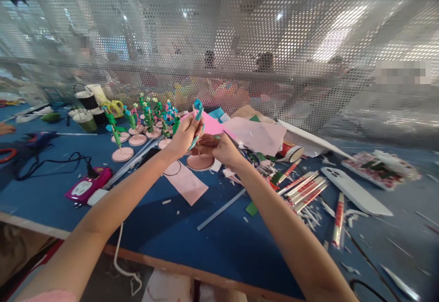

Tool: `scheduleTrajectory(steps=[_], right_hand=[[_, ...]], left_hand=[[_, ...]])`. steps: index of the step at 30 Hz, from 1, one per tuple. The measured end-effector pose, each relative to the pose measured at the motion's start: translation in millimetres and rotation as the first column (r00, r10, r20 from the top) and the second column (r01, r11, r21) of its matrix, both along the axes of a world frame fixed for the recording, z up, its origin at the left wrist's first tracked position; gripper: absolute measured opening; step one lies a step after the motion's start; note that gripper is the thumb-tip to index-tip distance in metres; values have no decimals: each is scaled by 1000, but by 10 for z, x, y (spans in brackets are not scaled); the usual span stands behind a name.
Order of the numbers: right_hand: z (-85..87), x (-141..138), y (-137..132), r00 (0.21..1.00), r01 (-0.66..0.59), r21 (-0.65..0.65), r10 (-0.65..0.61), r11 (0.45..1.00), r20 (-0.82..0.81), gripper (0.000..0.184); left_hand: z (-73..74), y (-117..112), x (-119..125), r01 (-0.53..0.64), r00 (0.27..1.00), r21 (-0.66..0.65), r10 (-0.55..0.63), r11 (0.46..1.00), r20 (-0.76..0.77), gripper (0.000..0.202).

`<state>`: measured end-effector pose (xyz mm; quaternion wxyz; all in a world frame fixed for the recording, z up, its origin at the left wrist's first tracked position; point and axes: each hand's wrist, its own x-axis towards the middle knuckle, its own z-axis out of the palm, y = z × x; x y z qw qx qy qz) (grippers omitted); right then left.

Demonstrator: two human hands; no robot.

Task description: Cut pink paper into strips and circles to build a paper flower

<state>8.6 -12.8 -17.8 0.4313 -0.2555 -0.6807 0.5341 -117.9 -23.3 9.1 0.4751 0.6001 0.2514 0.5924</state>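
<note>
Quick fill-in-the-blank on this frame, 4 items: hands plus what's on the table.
1. The left hand and right hand hold a teal craft piece above a round disc coloured ____.
2. The table top is coloured ____.
3. The finished paper flowers stand to the ____ of the hands.
4. The white phone lies to the ____ of the hands.

Missing words: pink; blue; left; right.
</note>
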Motion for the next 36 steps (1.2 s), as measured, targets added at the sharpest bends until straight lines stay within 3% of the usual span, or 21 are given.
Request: scheduleTrajectory(steps=[5,13,18,22,27,30,33,36], right_hand=[[58,51,-60,984,-102,-16,103,995,145,35],[4,8,-40,997,-43,-12,44,999,58,38],[6,37,-11,996,-68,-22,70,997,63,35],[-5,35,-14,997,-49,-15,50,999,53,33],[-5,48,-5,996,48,-14,-46,999,76,31],[-8,79,26,993,105,-39,-102,994,62,29],[-33,105,68,988,144,-52,-141,988,63,29],[-63,115,99,984,154,-46,-149,987,101,30]], left_hand=[[-15,-10,-6,-18,998,14,19,1000,-61,36],[-56,-5,-32,81,989,82,-70,993,-132,38],[-185,97,-74,163,981,30,-158,986,-116,36],[-243,167,-107,67,989,15,-64,998,-137,28],[-167,179,-157,35,972,34,-26,999,-234,23],[-124,217,-179,14,970,60,1,998,-245,34],[-122,277,-183,-108,967,58,118,992,-225,49],[-139,306,-168,-190,960,47,196,981,-199,50]])
